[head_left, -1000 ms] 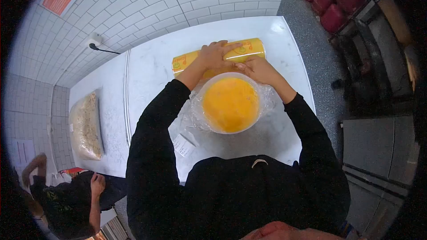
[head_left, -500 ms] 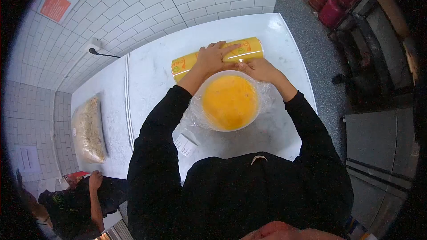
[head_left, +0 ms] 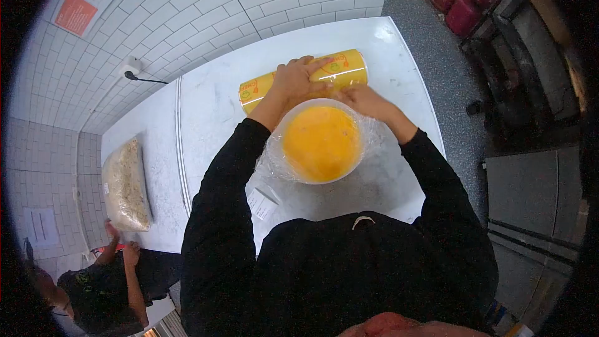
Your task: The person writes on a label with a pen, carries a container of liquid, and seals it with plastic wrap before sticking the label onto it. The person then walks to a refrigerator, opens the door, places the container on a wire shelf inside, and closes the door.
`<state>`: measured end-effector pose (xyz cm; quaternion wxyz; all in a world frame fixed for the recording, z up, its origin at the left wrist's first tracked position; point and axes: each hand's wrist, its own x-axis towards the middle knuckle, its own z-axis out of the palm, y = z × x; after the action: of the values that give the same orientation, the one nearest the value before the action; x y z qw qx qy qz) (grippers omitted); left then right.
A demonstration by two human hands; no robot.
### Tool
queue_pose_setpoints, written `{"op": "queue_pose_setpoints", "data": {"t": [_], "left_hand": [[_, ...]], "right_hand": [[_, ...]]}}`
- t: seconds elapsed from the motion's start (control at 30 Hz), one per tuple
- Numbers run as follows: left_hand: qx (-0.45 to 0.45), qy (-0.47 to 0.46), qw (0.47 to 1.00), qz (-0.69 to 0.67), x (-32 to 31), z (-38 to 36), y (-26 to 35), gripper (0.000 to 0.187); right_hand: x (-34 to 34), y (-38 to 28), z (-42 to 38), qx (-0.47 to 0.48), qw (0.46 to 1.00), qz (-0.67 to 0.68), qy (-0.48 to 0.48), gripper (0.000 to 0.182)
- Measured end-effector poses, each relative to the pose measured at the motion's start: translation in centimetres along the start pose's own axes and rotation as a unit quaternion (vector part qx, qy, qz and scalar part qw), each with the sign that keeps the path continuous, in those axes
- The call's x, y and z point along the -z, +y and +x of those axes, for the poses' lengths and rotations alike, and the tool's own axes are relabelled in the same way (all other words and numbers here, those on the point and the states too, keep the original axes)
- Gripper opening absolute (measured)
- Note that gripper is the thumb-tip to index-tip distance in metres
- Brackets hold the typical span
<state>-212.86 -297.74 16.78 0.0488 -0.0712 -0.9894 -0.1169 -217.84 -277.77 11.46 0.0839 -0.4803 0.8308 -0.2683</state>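
Note:
A round white bowl (head_left: 358, 161) of orange-yellow liquid stands on the white worktop, with clear film (head_left: 269, 161) crumpled around its sides. Behind it lies a yellow film box or roll (head_left: 347, 67) with printed lettering. Spread across the top of that roll is my left hand (head_left: 298, 81), its fingers apart. My right hand (head_left: 364, 101) is at the roll's near edge, just above the bowl's rim, with its fingers closed and blurred; what they pinch is too small to make out.
A clear bag of pale food (head_left: 126, 184) lies on the left worktop (head_left: 156, 150). A white label (head_left: 261, 205) is left of the bowl. A co-worker (head_left: 103, 287) is at the lower left. Red containers (head_left: 463, 15) stand at the upper right.
My right hand has shifted slightly and its fingers look more blurred. A second hand of the co-worker now shows by the bag. My left hand remains on the roll.

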Motion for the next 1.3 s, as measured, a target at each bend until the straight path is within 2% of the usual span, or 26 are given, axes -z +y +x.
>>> {"op": "queue_pose_setpoints", "data": {"t": [0.03,0.07,0.13,0.2,0.27,0.33,0.37,0.43,0.47,0.57,0.6,0.67,0.7,0.73,0.77,0.8,0.83,0.87,0.9,0.97,1.0,1.03,1.1,1.3], "left_hand": [[0.004,-0.026,1.000,-0.018,0.0,0.5,-0.7,0.062],[0.008,-0.049,0.998,-0.039,-0.2,1.0,-1.1,0.063],[-0.001,-0.050,0.998,-0.038,-0.3,1.3,-1.4,0.063],[-0.005,-0.055,0.998,-0.035,-0.5,1.4,-1.5,0.063],[-0.028,0.017,0.999,0.031,-1.1,1.0,-1.5,0.063],[-0.026,0.013,0.999,0.020,-1.1,0.8,-1.4,0.062],[-0.030,0.015,0.999,0.010,-1.0,0.7,-1.3,0.062],[-0.024,0.007,1.000,0.016,-1.0,0.8,-1.2,0.061],[-0.017,0.005,1.000,0.019,-0.9,1.0,-1.2,0.060],[-0.047,0.031,0.998,0.038,-1.2,1.3,-1.7,0.060],[-0.045,0.031,0.998,0.036,-1.2,1.3,-1.8,0.060],[-0.207,0.076,0.975,-0.028,-1.2,1.4,-1.7,0.043],[-0.207,0.075,0.975,-0.029,-1.4,1.7,-1.5,0.043],[-0.279,0.036,0.955,-0.093,-1.6,2.0,-1.4,0.034],[-0.345,-0.004,0.925,-0.156,-1.7,2.1,-1.3,0.026],[-0.344,-0.005,0.926,-0.154,-1.7,2.1,-1.2,0.026],[-0.319,-0.067,0.914,-0.244,-1.5,1.8,-1.0,0.022],[-0.289,-0.128,0.890,-0.329,-1.3,1.5,-1.0,0.019],[-0.287,-0.130,0.891,-0.326,-0.6,1.0,-0.8,0.019],[-0.195,-0.223,0.862,-0.411,0.5,-0.4,0.1,0.021],[-0.193,-0.221,0.862,-0.413,0.4,-0.6,0.0,0.021],[-0.160,-0.227,0.855,-0.437,0.2,-1.0,-0.2,0.022],[-0.123,-0.232,0.848,-0.461,0.2,-1.6,-0.2,0.023],[-0.117,-0.205,0.830,-0.506,0.4,-2.0,-0.1,0.024]], "right_hand": [[-0.3,-0.1,-0.3,0.145,0.983,-0.040,0.106,0.051],[0.1,0.4,-0.9,0.144,0.983,-0.044,0.105,0.051],[3.5,-1.7,-2.3,0.034,0.984,0.174,0.026,0.040],[2.8,-0.9,-3.3,0.042,0.985,0.158,0.060,0.037],[2.0,0.1,-4.2,0.049,0.984,0.147,0.088,0.034],[1.2,0.0,-5.0,-0.075,0.971,0.224,0.039,0.032],[0.6,0.1,-5.3,-0.076,0.970,0.229,0.040,0.032],[-0.9,1.1,-5.8,-0.120,0.914,0.386,0.020,0.035],[-2.0,1.8,-6.6,-0.118,0.915,0.384,0.023,0.035],[-3.1,3.5,-8.1,-0.209,0.914,0.340,-0.071,0.042],[-2.6,3.2,-7.8,-0.274,0.906,0.322,0.010,0.045],[-2.2,3.6,-5.6,-0.365,0.867,0.282,0.188,0.050],[-2.1,4.2,-3.5,-0.308,0.880,0.232,0.278,0.052],[-2.0,4.8,-1.1,-0.244,0.881,0.179,0.365,0.055],[-1.1,4.5,1.2,-0.262,0.883,0.183,0.343,0.057],[0.0,4.1,3.1,-0.280,0.885,0.188,0.321,0.059],[0.6,4.1,4.4,-0.279,0.885,0.191,0.321,0.059],[1.1,4.1,5.7,-0.323,0.891,0.201,0.248,0.061],[1.4,4.1,6.7,-0.364,0.891,0.210,0.172,0.065],[1.2,3.9,7.5,-0.388,0.870,0.234,0.198,0.065],[1.3,3.8,7.8,-0.410,0.847,0.252,0.225,0.066],[1.8,3.0,7.8,-0.411,0.848,0.252,0.220,0.066],[2.6,1.6,7.9,-0.395,0.823,0.330,0.242,0.068],[0.3,6.3,11.1,-0.404,0.852,0.234,0.237,0.065]]}}
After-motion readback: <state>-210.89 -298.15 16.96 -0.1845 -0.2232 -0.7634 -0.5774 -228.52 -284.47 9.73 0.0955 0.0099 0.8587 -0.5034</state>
